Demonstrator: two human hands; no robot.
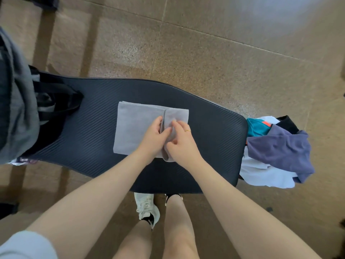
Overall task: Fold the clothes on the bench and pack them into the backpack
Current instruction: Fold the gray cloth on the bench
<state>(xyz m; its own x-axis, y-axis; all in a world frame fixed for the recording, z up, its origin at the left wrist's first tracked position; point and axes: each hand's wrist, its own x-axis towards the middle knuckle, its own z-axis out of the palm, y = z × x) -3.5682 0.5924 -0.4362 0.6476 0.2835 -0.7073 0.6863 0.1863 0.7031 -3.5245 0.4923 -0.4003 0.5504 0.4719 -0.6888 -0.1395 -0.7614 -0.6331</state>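
A grey garment (134, 128) lies folded into a flat rectangle in the middle of the black padded bench (209, 128). My left hand (155, 137) and my right hand (182, 141) meet over its right part, and both pinch a raised fold of the grey cloth between fingers and thumb. The grey backpack (16, 113) stands at the bench's left end, with black straps beside it. A pile of unfolded clothes (280, 148), purple, white, teal and black, hangs over the bench's right end.
The brown speckled tiled floor (205, 53) surrounds the bench. My legs and a white shoe (146, 208) stand at the bench's near edge. A dark object (7, 208) sits on the floor at the lower left.
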